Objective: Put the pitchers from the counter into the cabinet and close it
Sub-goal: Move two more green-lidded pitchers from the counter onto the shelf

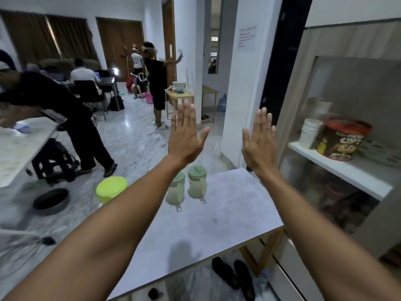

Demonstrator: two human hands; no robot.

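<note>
Two clear pitchers with green lids stand side by side at the far end of the grey counter [227,224]: the left pitcher [176,190] and the right pitcher [197,181]. Their handles point toward me. My left hand [185,135] and my right hand [259,142] are raised above the counter, backs toward me, fingers straight and held flat, holding nothing. Both hands are well above the pitchers and apart from them. The cabinet [338,168] stands to the right with a white shelf showing.
On the cabinet shelf sit a stack of white cups [309,133] and a brown cereal tub [340,140]. A lime bucket lid [111,187] and a dark pan [51,200] lie on the floor at left. Several people stand or sit in the room behind. Shoes [234,276] lie under the counter.
</note>
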